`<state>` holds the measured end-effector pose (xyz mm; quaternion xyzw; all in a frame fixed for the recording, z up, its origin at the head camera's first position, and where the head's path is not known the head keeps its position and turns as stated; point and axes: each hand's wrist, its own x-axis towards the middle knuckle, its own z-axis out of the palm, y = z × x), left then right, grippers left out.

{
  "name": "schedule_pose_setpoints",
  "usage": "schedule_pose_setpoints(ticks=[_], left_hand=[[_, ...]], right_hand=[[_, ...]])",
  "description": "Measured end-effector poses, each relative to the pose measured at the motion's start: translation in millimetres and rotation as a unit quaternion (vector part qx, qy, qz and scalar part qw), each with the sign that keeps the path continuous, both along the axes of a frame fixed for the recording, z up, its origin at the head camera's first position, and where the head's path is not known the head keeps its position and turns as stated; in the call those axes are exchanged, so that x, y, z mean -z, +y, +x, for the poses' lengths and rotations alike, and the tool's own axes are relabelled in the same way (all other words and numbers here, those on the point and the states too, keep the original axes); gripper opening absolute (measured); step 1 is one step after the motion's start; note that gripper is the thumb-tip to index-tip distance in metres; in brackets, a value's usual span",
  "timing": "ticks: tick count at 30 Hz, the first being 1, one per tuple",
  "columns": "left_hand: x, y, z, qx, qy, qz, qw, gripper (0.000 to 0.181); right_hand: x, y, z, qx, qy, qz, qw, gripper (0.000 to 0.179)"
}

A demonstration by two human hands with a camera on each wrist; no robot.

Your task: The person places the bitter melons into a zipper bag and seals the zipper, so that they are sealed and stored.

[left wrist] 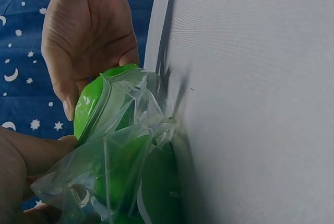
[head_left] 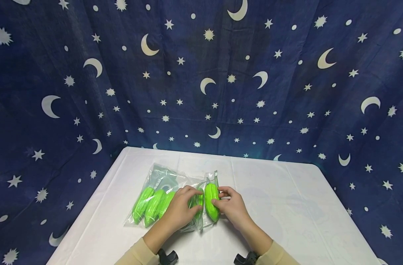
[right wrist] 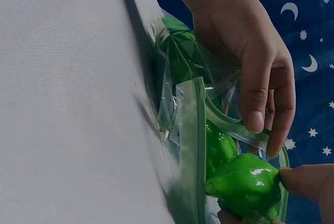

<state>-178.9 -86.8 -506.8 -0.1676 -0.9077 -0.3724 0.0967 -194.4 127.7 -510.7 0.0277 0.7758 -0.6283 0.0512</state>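
A clear zip bag point(head_left: 191, 179) lies on its side with its mouth facing right. Several bright green, ridged, cucumber-like vegetables point(head_left: 142, 205) are inside it, one close to the mouth. My left hand point(head_left: 180, 209) pinches the bag's upper edge by the zip strip point(right wrist: 196, 145), thumb and fingers bent over it. At the opening, my right hand point(head_left: 233, 207) holds another green ridged vegetable point(head_left: 211, 202) between thumb and fingers. In the right wrist view, this vegetable's rounded end point(right wrist: 250, 185) lies within the spread mouth, against the one inside.
A white-covered table point(head_left: 287, 206) carries the bag left of its middle. Behind and on both sides hangs a dark blue curtain point(head_left: 175, 88) with moons and stars. Black straps point(head_left: 168, 256) sit at both wrists, by the beige sleeves.
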Motion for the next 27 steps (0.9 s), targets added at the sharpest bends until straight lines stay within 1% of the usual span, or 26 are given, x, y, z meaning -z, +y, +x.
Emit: schedule_pose_setpoints(ticks=[13, 18, 23, 27], left_hand=[[-0.5, 0.4, -0.1, 0.003, 0.0, 0.001, 1.0, 0.04], [-1.1, 0.6, 0.5, 0.004, -0.001, 0.002, 1.0, 0.039], [-1.2, 0.8, 0.4, 0.003, 0.0, 0.002, 1.0, 0.039], [-1.0, 0.9, 0.5, 0.003, -0.001, 0.006, 1.0, 0.04]], right_hand=[[5.0, -8.9, 1.6, 0.029, -0.002, 0.009, 0.9995, 0.058], [7.5, -9.3, 2.5, 0.028, -0.001, 0.005, 0.9996, 0.056], [8.4, -6.8, 4.3, 0.022, -0.007, -0.023, 0.9995, 0.049], [8.4, -5.4, 5.5, 0.023, -0.007, -0.051, 0.9984, 0.05]])
